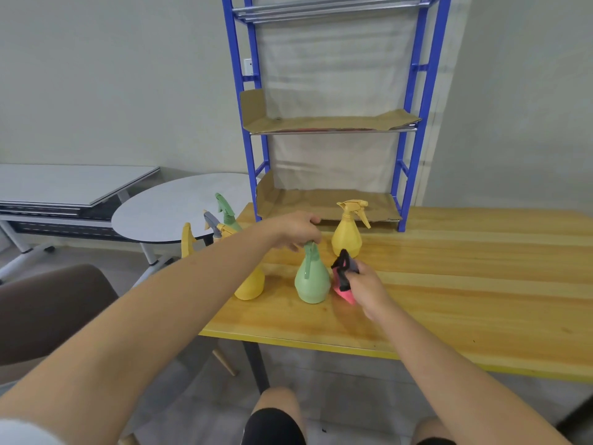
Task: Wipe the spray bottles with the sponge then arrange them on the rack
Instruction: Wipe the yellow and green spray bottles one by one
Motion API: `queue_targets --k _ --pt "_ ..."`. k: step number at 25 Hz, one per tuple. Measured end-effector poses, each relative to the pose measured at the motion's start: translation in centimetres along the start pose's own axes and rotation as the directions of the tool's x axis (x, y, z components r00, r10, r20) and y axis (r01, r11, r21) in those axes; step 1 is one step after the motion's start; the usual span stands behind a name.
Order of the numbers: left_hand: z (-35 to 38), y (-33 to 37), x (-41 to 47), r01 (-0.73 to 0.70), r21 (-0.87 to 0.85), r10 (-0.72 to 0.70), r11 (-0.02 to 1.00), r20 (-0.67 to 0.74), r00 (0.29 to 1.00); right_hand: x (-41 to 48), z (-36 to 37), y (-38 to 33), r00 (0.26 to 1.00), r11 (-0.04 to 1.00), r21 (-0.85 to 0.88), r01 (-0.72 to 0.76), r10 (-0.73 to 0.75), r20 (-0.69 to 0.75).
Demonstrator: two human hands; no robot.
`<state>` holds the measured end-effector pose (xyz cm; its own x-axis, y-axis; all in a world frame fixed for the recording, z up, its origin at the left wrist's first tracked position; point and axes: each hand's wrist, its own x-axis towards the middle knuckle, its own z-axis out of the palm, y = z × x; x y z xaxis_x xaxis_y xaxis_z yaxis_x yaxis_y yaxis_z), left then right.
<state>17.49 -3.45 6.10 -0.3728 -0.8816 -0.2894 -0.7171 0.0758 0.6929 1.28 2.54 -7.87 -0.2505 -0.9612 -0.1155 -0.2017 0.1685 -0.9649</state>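
Two grips meet at the pale green pear-shaped plastic spray bottle (313,281), upright on the yellow wooden counter (465,284). The left grip (295,231) curls round its trigger head. The right grip (367,285) pinches the pink-and-black sponge (343,293) just beside the bottle's right flank, so it is the nearer one for wiping.
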Motion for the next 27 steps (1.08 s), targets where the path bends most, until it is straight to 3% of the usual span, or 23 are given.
queue_targets --k 3,5,7,9,10,12,13,15,25,27 --pt "0.9 1.3 0.4 0.141 0.238 -0.144 0.961 -0.004 0.990 -1.0 1.9 -1.5 0.993 0.992 0.112 0.055 -0.066 0.095" --pt "1.7 1.2 0.8 0.115 0.424 -0.100 0.898 -0.058 0.993 -1.1 3.1 -1.3 0.986 0.990 0.124 0.062 -0.080 0.147" --pt "1.6 0.6 1.2 0.081 0.449 -0.041 0.890 -0.099 0.994 -1.3 3.2 -0.6 0.990 0.986 0.166 0.004 -0.027 0.136" --pt "0.2 -0.1 1.2 0.063 0.339 -0.027 0.939 -0.111 0.993 -1.0 2.9 0.0 0.992 0.943 0.315 -0.110 0.083 0.100" --pt "-0.6 -0.3 1.1 0.053 0.274 -0.022 0.960 -0.115 0.993 -0.6 2.8 0.1 0.985 0.880 0.444 -0.168 0.137 0.102" --pt "-1.8 -0.6 1.0 0.019 0.176 0.001 0.984 -0.113 0.994 0.0 2.8 -0.2 0.959 0.644 0.713 -0.277 0.233 0.162" --pt "-2.2 -0.7 0.9 -0.005 0.152 0.022 0.988 -0.112 0.993 0.0 2.8 -0.6 0.947 0.528 0.792 -0.306 0.258 0.193" --pt "-2.6 -1.2 0.9 -0.047 0.130 0.062 0.990 -0.114 0.992 0.2 2.7 -1.2 0.933 0.432 0.838 -0.334 0.277 0.230" --pt "-2.6 -0.7 1.3 -0.134 0.442 0.180 0.887 -0.063 0.982 1.0 1.6 -0.3 0.917 0.639 0.667 -0.384 0.346 0.197" --pt "-2.9 0.0 1.4 -0.149 0.495 0.204 0.856 -0.059 0.977 1.4 0.7 -0.3 0.937 0.736 0.585 -0.340 0.315 0.149"
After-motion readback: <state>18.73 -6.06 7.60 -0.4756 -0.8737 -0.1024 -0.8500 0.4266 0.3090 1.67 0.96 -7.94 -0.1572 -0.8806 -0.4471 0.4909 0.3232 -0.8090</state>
